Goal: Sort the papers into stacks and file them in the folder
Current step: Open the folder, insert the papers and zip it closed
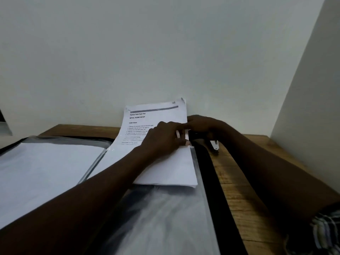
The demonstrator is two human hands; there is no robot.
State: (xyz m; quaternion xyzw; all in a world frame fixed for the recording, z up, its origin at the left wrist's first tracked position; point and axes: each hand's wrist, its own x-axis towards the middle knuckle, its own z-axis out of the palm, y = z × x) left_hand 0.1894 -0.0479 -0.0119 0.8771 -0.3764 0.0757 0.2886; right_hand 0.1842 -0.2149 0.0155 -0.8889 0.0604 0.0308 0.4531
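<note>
An open black folder with clear plastic sleeves lies on the wooden table. A stack of white printed papers sits partly inside the right-hand sleeve, its top end sticking out and leaning on the wall. My left hand presses flat on the stack near its right edge. My right hand pinches the right edge of the stack at the sleeve's opening. The left sleeve holds white sheets.
A small white and black stapler lies on the wooden table just right of the folder, under my right wrist. White walls close in behind and at the right. A dark object edge shows at the far left.
</note>
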